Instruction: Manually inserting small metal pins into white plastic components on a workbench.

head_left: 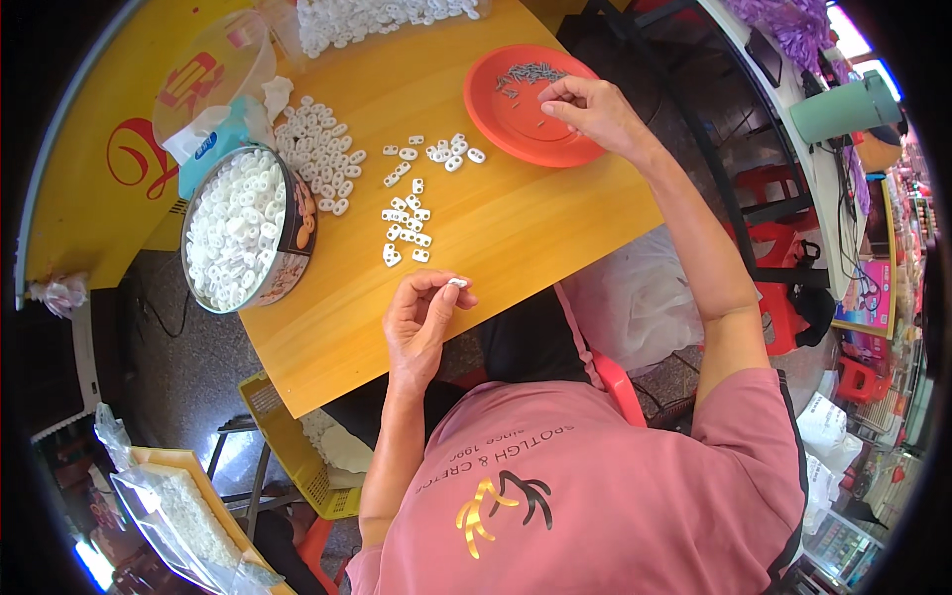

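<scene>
My left hand [424, 319] hovers over the near edge of the yellow table [516, 223] and pinches a small white plastic piece [457, 283] between thumb and fingertips. My right hand [593, 109] reaches over the orange plate [516, 124], its fingertips pinched together at the small grey screws [531, 74] lying there; whether a screw is in them I cannot tell. Loose white plastic pieces [407, 223] lie scattered on the table between the two hands.
A round tin [297, 223] full of white pieces stands at the table's left edge, with a further heap [319, 149] beside it. A clear bag of pieces [372, 18] lies at the far edge. A yellow crate [288, 436] sits below the table.
</scene>
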The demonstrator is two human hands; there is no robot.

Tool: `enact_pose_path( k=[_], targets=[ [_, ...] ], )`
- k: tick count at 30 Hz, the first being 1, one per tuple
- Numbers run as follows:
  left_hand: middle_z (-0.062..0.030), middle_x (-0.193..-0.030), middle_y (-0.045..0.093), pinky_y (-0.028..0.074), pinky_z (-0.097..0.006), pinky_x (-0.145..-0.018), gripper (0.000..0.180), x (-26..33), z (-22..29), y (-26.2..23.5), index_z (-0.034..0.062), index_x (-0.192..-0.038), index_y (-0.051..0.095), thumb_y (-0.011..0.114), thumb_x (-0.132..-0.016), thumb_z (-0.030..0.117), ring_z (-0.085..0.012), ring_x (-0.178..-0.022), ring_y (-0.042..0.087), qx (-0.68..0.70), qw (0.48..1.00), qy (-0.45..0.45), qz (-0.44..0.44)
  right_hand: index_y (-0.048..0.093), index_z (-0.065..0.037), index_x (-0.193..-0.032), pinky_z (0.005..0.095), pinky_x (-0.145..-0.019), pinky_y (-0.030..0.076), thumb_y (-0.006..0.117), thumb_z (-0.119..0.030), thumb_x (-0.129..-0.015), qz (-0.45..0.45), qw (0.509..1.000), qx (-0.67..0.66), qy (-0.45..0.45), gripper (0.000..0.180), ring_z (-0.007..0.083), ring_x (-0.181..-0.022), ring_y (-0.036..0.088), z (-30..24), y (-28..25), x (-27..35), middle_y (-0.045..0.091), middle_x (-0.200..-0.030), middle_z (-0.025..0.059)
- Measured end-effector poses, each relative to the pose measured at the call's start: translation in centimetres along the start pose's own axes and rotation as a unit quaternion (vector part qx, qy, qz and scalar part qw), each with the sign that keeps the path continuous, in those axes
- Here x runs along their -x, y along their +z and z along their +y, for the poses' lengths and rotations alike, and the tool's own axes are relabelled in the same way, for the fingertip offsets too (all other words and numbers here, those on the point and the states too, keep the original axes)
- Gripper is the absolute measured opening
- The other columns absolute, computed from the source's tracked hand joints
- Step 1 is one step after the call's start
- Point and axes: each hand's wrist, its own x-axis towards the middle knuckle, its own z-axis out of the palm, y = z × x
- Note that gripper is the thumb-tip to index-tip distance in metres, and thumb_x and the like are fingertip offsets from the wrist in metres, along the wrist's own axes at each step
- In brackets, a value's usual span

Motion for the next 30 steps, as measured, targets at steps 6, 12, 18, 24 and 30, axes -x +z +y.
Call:
enact_pose_path(
  k=[6,12,18,24,30],
  targets=[
    [-0.0092,-0.099,0.065,0.052,-0.029,-0.079,0.011,0.2,0.0,0.0,-0.0009,-0.106,0.059,0.058,-0.096,0.003,-0.0162,-0.084,0.064,-0.002,1.000,-0.001,-0.002,0.066,0.001,-0.106,0.0294,-0.071,0.051,0.064,-0.011,-0.090,0.016,0.971,0.153,-0.181,0.020,0.0186,-0.077,0.064,1.0,1.0,-1.1,0.067,-0.089,0.0105],
    [-0.0081,-0.096,0.066,0.052,-0.028,-0.078,0.010,0.2,0.1,0.2,-0.0013,-0.104,0.059,0.059,-0.096,0.005,-0.0149,-0.083,0.064,0.006,1.000,-0.019,0.019,0.066,0.002,-0.107,0.0284,-0.073,0.051,0.062,-0.009,-0.092,0.074,0.944,0.178,-0.267,0.020,0.0182,-0.077,0.064,1.2,1.8,-1.2,0.067,-0.090,0.0104],
    [-0.0082,-0.092,0.065,0.050,-0.027,-0.076,0.011,-0.5,0.8,0.8,-0.0011,-0.102,0.058,0.062,-0.094,0.006,-0.0132,-0.078,0.062,0.048,0.994,-0.035,0.095,0.068,0.002,-0.105,0.0193,-0.062,0.047,0.063,-0.013,-0.093,-0.053,0.973,-0.216,-0.061,0.019,0.0041,-0.067,0.058,-5.6,4.1,5.0,0.065,-0.082,-0.0005],
    [-0.0083,-0.091,0.065,0.050,-0.026,-0.074,0.013,-0.3,2.9,1.6,-0.0010,-0.102,0.058,0.064,-0.093,0.007,-0.0130,-0.077,0.062,0.105,0.991,-0.010,0.080,0.068,0.002,-0.102,0.0187,-0.058,0.045,0.066,-0.014,-0.092,-0.119,0.922,-0.365,-0.047,0.019,0.0045,-0.065,0.057,-8.8,9.8,10.9,0.066,-0.083,0.0015],
    [-0.0080,-0.090,0.066,0.050,-0.026,-0.072,0.015,1.1,3.7,1.3,-0.0016,-0.102,0.059,0.066,-0.092,0.007,-0.0128,-0.076,0.062,0.086,0.993,0.005,0.080,0.066,0.002,-0.103,0.0189,-0.057,0.043,0.064,-0.017,-0.095,-0.122,0.913,-0.384,-0.069,0.020,0.0052,-0.065,0.056,-9.9,11.6,12.6,0.065,-0.082,0.0012]
  ],
)
